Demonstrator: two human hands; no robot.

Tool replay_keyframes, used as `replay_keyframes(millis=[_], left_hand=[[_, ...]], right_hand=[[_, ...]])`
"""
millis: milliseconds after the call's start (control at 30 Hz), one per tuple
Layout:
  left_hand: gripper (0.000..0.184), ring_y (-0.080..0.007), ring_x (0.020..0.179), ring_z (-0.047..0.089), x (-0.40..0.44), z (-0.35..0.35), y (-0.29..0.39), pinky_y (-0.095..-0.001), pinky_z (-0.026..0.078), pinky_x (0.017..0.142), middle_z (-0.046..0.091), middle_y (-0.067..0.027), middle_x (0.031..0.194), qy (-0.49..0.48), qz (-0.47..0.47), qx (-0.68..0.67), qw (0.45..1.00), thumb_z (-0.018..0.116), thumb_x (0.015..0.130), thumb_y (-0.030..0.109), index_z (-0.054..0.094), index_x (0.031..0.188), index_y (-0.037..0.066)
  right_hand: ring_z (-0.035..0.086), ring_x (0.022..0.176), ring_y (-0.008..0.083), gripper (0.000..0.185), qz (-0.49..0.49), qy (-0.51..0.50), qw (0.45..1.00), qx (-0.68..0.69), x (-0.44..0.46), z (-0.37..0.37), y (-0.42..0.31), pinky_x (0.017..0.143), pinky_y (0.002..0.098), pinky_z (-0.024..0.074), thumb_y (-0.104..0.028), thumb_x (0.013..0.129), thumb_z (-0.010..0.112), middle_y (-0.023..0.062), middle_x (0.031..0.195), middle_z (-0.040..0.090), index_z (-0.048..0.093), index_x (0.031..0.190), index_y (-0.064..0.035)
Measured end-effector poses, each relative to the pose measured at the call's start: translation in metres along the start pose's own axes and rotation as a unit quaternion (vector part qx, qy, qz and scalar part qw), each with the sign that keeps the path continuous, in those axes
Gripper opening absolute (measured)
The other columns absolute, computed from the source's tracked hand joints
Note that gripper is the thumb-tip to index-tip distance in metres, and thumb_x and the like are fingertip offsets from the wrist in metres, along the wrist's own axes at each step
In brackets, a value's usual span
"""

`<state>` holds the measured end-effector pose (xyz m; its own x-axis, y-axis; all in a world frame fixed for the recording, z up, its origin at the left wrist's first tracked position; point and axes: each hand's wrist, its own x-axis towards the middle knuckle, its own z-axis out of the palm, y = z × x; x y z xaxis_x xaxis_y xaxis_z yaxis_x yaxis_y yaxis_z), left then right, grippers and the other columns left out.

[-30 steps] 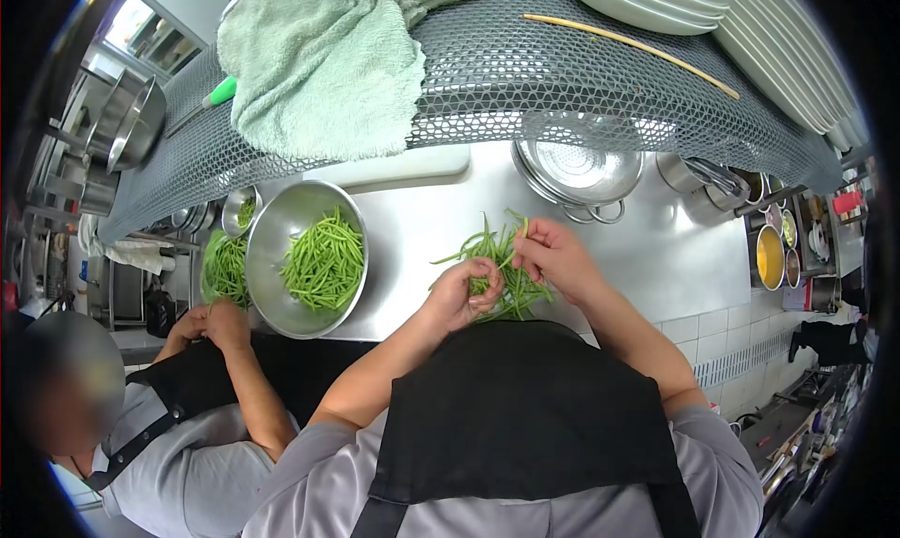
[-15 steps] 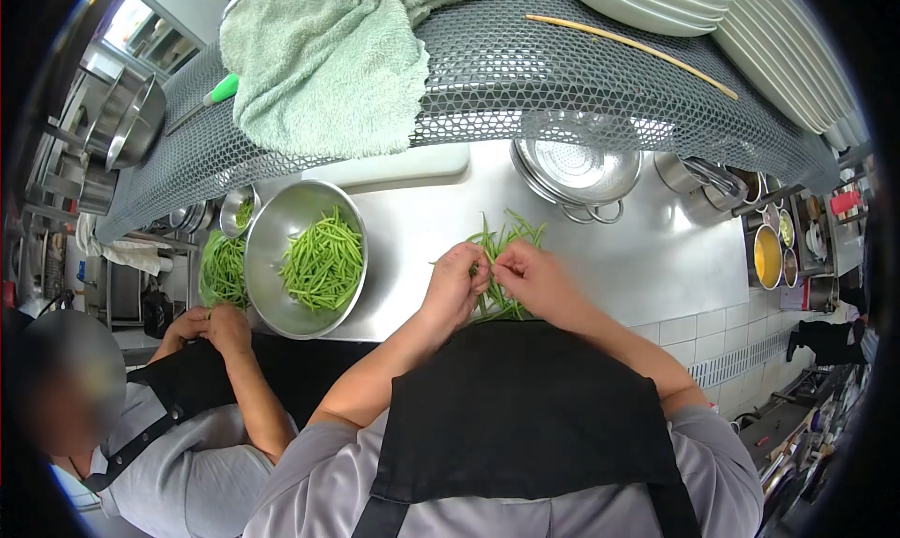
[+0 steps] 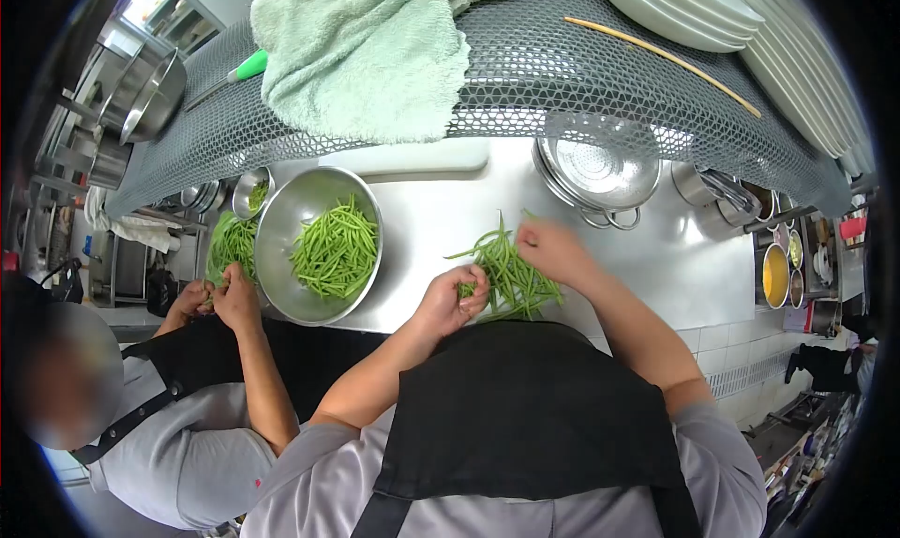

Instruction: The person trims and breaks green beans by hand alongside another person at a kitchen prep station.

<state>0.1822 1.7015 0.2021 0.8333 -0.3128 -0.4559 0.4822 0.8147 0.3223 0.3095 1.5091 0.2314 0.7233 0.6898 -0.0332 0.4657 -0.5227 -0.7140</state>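
Observation:
My left hand (image 3: pixel 454 298) is closed around green beans, and short green ends show in its curled fingers. It rests at the left side of a loose pile of green beans (image 3: pixel 511 280) on the steel table. My right hand (image 3: pixel 555 251) is over the upper right of that pile, its fingers bent and smeared by motion. A bit of green bean shows just above its fingertips; whether they grip it is unclear. Left of my hands stands a large steel bowl (image 3: pixel 273 266) with many green beans (image 3: pixel 336 249) in it.
At my left a co-worker's hands (image 3: pixel 228 299) work beside a bag of green beans (image 3: pixel 232 243). A small steel bowl (image 3: pixel 265 177) sits behind. A mesh-lined shelf (image 3: pixel 525 79) with a towel (image 3: pixel 366 60) and plates (image 3: pixel 684 8) overhangs the back. Colanders (image 3: pixel 605 172) stand beneath.
My hands have come apart: the right has moved right and up over the pile, the left slightly down. More of the pile now shows. The whole view has shifted a little.

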Motion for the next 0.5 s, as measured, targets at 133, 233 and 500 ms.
replay_keyframes(millis=[133,233,500], left_hand=[[0.014,-0.0107,0.048,0.034,-0.003,0.004,-0.006,-0.023,0.028,0.045,0.046,-0.007,0.069,0.014,-0.03,0.022,0.999,0.045,0.085,0.013,0.051,0.079,0.002],[0.02,-0.0113,0.048,0.034,-0.005,-0.003,0.005,-0.0238,0.027,0.045,0.046,-0.0064,0.067,-0.01,0.057,0.031,0.998,0.044,0.09,0.017,0.051,0.076,0.004],[0.032,-0.0103,0.048,0.032,-0.016,-0.023,0.037,-0.0236,0.026,0.045,0.042,-0.0027,0.064,0.085,0.123,0.003,0.989,0.046,0.099,0.03,0.044,0.075,0.01]], right_hand=[[0.061,0.069,0.0184,0.022,-0.101,0.019,0.976,0.193,0.033,-0.024,-0.082,0.064,0.0335,0.0493,-0.016,0.086,0.062,0.0109,0.084,0.065,0.062,0.102,-0.0019],[0.062,0.071,0.019,0.028,-0.107,0.08,0.97,0.204,0.039,-0.03,-0.083,0.064,0.034,0.0497,-0.018,0.085,0.063,0.0131,0.087,0.066,0.063,0.108,-0.0025],[0.064,0.081,0.0322,0.019,0.032,-0.127,0.989,-0.068,-0.013,0.029,0.038,0.072,0.0436,0.0498,-0.025,0.082,0.063,0.0147,0.09,0.066,0.064,0.088,-0.007]])
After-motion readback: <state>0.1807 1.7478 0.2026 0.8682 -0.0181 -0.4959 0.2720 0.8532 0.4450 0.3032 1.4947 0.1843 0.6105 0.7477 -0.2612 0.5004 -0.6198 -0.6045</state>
